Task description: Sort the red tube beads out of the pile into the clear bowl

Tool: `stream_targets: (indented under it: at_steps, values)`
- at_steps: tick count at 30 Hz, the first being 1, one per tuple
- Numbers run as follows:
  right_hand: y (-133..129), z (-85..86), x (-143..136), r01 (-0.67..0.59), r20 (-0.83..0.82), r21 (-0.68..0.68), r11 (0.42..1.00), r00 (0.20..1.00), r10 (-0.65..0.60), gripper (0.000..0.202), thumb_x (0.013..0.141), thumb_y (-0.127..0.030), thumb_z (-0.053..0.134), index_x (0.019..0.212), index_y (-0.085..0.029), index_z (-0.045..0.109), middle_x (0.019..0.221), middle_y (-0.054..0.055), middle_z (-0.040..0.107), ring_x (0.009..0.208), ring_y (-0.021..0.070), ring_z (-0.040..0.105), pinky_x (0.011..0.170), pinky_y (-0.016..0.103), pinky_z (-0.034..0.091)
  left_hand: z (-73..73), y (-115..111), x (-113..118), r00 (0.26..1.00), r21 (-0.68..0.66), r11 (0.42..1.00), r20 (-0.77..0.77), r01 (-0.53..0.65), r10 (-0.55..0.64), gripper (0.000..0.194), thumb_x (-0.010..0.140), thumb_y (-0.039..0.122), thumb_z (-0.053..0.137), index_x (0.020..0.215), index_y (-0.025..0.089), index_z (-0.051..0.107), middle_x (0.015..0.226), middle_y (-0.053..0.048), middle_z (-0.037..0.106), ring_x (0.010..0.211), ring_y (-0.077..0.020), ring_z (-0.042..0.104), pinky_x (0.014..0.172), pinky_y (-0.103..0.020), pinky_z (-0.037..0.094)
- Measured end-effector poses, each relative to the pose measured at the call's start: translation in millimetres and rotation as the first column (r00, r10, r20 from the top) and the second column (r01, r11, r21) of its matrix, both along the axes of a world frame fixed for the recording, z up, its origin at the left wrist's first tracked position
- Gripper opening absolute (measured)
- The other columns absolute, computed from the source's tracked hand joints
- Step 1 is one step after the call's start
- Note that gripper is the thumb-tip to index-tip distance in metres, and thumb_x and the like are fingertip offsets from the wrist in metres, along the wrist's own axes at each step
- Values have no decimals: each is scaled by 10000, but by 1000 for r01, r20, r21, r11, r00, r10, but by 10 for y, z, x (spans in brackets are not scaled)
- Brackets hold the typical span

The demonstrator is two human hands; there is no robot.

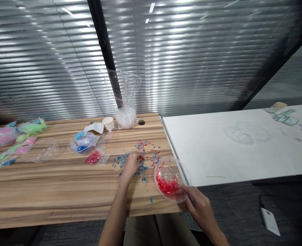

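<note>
My left hand [131,166] rests on the wooden table [51,191], fingers down among scattered red and blue tube beads [148,153]. My right hand [200,205] grips the near rim of a clear plastic bowl [185,174] at the table's right edge. The bowl is tilted toward the scattered beads and holds a heap of red beads [167,185]. Whether the left fingers pinch a bead is hidden.
A small bag of red beads [93,158], a bag of blue beads [83,143], an empty clear bowl [47,150], a paper cup [109,123] and a big clear bag [125,102] lie further back. Coloured bead bags [10,136] sit far left. A white table [230,150] adjoins at right.
</note>
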State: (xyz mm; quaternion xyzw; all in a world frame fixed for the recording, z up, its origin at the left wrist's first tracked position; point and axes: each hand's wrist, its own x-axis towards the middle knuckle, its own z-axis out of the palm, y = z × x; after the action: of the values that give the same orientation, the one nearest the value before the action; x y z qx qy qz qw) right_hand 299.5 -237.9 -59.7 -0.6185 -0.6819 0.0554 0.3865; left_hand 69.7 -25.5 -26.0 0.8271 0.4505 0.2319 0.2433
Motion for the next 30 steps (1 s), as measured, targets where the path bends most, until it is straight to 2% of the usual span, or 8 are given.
stream_targets:
  at_steps: [6,16,30]
  values:
    - [12,-18,-11,-1,6,-15,1000,1000,1,281,912,-174,409,1120,-202,596,881,61,670,789,190,643,712,307,529,-63,25,12,1000,0,1000,-3,12,-12,262,736,-9,500,779,151,703,825,-60,682,814,-175,603,780,-270,439]
    - [30,72,-26,-16,30,1,1000,999,16,278,890,-147,417,1087,-196,607,826,51,664,742,183,640,676,293,532,38,-36,58,1000,-18,1000,-15,14,-14,236,745,22,508,785,152,701,802,-58,691,774,-177,609,723,-255,436]
    - [46,131,-99,-77,22,31,997,997,76,324,857,-104,413,1082,-213,618,846,45,673,759,169,642,677,263,534,8,-22,57,1000,-20,1000,-15,18,-18,244,741,16,490,788,146,691,833,-63,691,808,-174,615,758,-262,440]
